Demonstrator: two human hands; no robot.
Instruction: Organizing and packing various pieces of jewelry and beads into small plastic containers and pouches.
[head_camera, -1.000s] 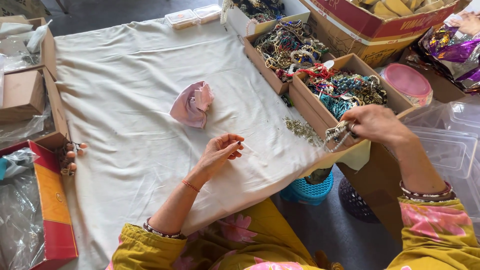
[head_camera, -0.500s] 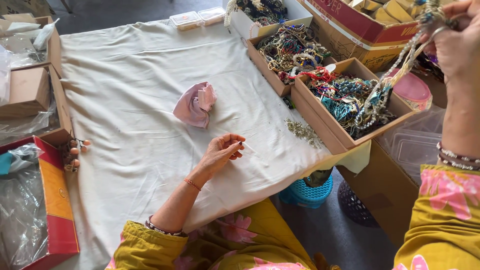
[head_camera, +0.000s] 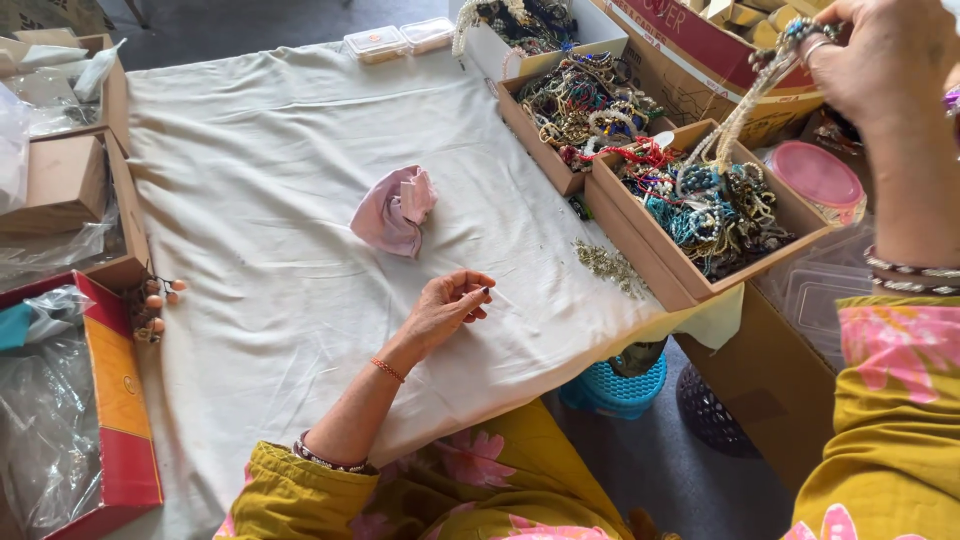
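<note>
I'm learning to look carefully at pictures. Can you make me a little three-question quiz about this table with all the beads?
1. True or false: the right hand is lifting a beaded strand out of a cardboard box.
2. What lies crumpled on the white cloth just beyond the left hand? A) a pink cloth B) a green hat C) a blue cup
3. What colour is the basket under the table edge?

Key
1. True.
2. A, the pink cloth.
3. Blue.
</note>
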